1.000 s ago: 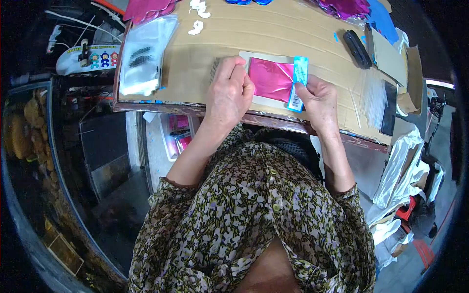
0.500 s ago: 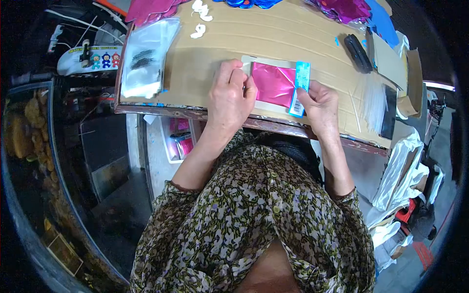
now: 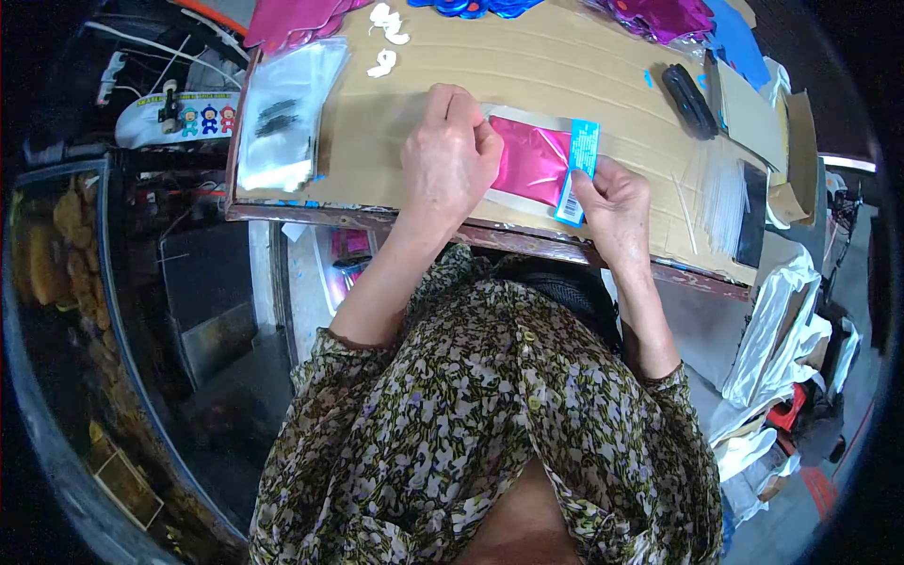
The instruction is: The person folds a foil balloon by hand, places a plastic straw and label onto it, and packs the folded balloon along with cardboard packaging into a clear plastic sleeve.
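A shiny pink foil packet with a blue printed label strip at its right end lies flat near the table's front edge. My right hand pinches the lower part of the blue strip, thumb on top. Curled at the packet's left end, my left hand has its fingers closed and covers that end; what those fingers hold, if anything, is hidden.
Clear plastic bags lie at the table's left. White curled pieces are near the back. At the right are a black object, thin clear sticks and cardboard. Pink and blue foil shapes line the far edge.
My left hand has shifted slightly up and right over the packet's left end. My right hand stays on the blue strip.
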A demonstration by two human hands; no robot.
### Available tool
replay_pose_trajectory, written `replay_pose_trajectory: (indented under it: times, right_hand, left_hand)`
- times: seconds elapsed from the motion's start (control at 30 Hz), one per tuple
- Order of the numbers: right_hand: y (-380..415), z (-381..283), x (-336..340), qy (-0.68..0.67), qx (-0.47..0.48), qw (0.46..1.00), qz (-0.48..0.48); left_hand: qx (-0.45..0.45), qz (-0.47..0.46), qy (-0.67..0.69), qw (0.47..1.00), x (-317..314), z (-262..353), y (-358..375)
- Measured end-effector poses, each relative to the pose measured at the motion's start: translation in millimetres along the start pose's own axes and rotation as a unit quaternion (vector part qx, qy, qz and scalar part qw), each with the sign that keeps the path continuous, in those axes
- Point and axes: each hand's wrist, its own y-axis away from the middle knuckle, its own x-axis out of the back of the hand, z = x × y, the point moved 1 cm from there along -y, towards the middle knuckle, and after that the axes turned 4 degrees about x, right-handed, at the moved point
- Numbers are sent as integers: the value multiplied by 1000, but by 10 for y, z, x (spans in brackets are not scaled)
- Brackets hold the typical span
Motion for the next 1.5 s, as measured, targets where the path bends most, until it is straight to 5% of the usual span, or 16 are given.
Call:
replay_pose_trajectory:
  times: [0.37, 0.57, 0.63, 0.7, 0.77, 0.8, 0.9, 1.03, 1.17, 1.3, 1.5]
  right_hand:
    - [-32, -96, -59, -47, -45, 998, -4]
    - [-112, 187, -108, -204, -7, 975, 87]
    - [-140, 124, -113, -234, -3, 968, 94]
    - [-143, 4, -144, -301, 36, 946, 118]
    - [-168, 32, -91, -298, 53, 948, 96]
    - [-172, 3, -93, -304, 62, 946, 98]
    - [-143, -78, -120, -307, 84, 943, 99]
    - [-115, -133, -71, -324, 98, 936, 96]
    - [-65, -226, 62, -344, -8, 937, 53]
    - [-80, -286, 212, -346, -11, 938, -20]
    - [-100, -323, 82, -371, 35, 927, 50]
  left_hand:
    - [-76, 64, 22, 995, -105, -39, 116]
    - [20, 19, 238, 971, 229, -76, 208]
    - [7, 129, 199, 971, 298, -247, 348]
    - [76, 119, 268, 953, 302, -231, 386]
    - [219, 26, 453, 864, 205, -134, 379]
    - [262, 11, 578, 773, 118, -42, 384]
    - [194, -74, 677, 706, -86, 131, 172]
    - [182, -87, 705, 680, -196, 302, 81]
    - [189, -46, 721, 665, -239, 438, 42]
    - [183, -68, 694, 693, -164, 541, 23]
    - [183, -108, 648, 731, -308, 358, 104]
